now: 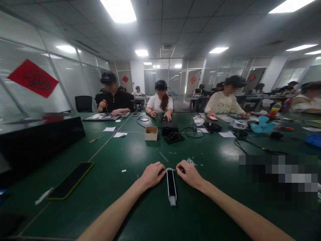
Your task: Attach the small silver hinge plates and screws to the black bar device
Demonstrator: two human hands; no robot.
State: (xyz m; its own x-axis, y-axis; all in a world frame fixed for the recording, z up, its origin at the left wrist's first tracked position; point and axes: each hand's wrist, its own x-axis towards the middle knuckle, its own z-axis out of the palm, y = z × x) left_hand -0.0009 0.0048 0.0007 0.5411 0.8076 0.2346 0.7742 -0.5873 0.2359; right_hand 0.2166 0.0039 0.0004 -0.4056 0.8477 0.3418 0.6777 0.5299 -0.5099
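Between left hand [152, 174] and right hand [190, 174]: slim white-framed black strip [171, 184].
Can't tell if either grip clamps; table [107, 180] spreads leftward to smartphone [71, 180].

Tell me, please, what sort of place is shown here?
Probably a workshop or training room for small assembly or repair: the green table bears a screwdriver and blue fan blades, and a person sits at work opposite.

No lettering legible. Large red diamond-shaped sign [33, 78] on glass wall [65, 75] at left: dark stylised marking, undecipherable. Smaller red diamonds at back, left [125, 79], centre [193, 79] and right [252, 77]: markings too small to read.
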